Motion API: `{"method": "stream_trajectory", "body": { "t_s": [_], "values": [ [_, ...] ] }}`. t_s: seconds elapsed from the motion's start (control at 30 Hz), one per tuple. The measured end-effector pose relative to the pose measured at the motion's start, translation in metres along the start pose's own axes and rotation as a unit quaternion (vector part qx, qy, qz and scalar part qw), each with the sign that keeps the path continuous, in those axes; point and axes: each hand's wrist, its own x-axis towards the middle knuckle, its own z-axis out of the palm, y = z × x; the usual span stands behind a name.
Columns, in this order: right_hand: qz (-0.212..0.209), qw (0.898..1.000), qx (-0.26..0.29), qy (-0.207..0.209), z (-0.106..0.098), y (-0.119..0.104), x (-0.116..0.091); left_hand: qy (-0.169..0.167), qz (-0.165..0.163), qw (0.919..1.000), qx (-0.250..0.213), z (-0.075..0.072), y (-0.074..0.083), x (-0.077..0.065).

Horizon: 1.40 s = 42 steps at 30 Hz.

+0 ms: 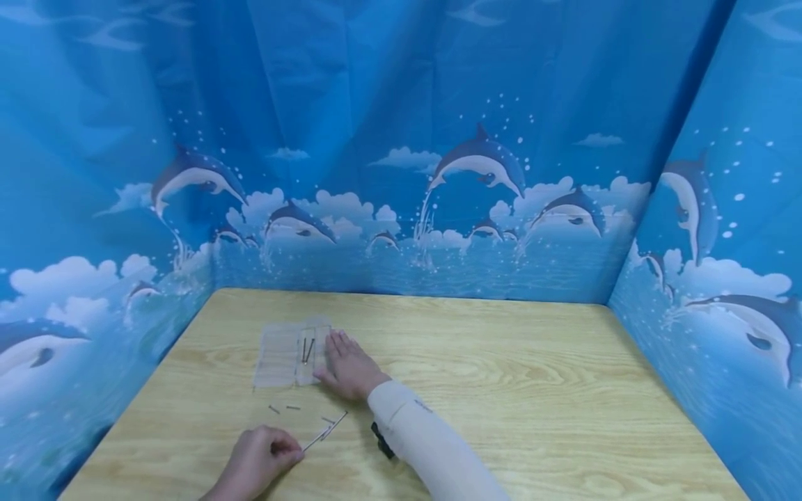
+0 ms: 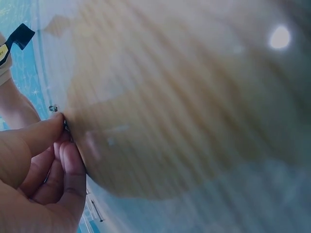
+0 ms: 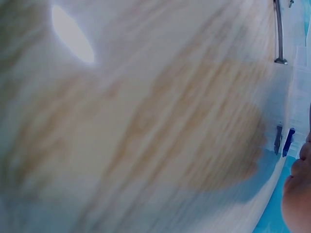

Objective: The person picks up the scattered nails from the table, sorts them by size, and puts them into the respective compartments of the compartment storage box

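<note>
In the head view my left hand [image 1: 260, 459] pinches the near end of a long thin metal nail [image 1: 326, 431] between thumb and fingers. The left wrist view shows the curled fingers [image 2: 70, 160] close up at the table surface. My right hand [image 1: 351, 367] lies with straight fingers against the right side of a clear plastic box [image 1: 301, 376]. Inside the box are a few dark nails [image 1: 307, 350]. Only the edge of the right hand [image 3: 299, 194] appears in the right wrist view, where one nail [image 3: 279, 34] shows a flat head.
Small loose nails [image 1: 292, 408] lie on the wooden table [image 1: 532, 390] between the left hand and the box. A clear flat panel [image 1: 276, 355] adjoins the box on its left. Blue dolphin-print curtains [image 1: 376, 139] stand around the table's back and sides.
</note>
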Motion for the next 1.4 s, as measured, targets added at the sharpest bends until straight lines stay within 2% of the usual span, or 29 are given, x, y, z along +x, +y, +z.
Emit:
{"method": "stream_trajectory", "body": {
  "t_s": [0.33,0.47,0.8,1.03,1.13,1.23,1.4],
  "values": [
    [-0.001,1.0,-0.001,0.001,0.0,0.001,0.001,-0.003,0.028,0.9996,0.001,-0.005,-0.001,0.0],
    [0.0,1.0,-0.003,-0.002,0.002,0.001,0.002,0.003,0.015,0.9999,-0.005,-0.006,-0.001,0.0],
    [-0.002,1.0,-0.005,0.002,0.0,0.003,0.002,0.044,-0.013,0.9988,-0.02,-0.013,-0.003,0.002],
    [-0.006,1.0,0.002,-0.002,0.0,0.003,0.001,0.058,-0.046,0.996,-0.05,-0.02,0.003,0.0],
    [-0.005,1.0,0.006,-0.004,0.0,0.002,0.001,0.059,-0.049,0.9955,-0.055,-0.025,0.005,0.002],
    [-0.002,1.0,0.011,-0.004,0.0,0.001,0.0,0.072,-0.035,0.9953,-0.054,-0.032,0.007,0.005],
    [0.001,1.0,0.007,-0.002,0.001,0.0,0.0,0.117,0.024,0.9922,-0.034,-0.043,0.004,0.013]
  ]
}}
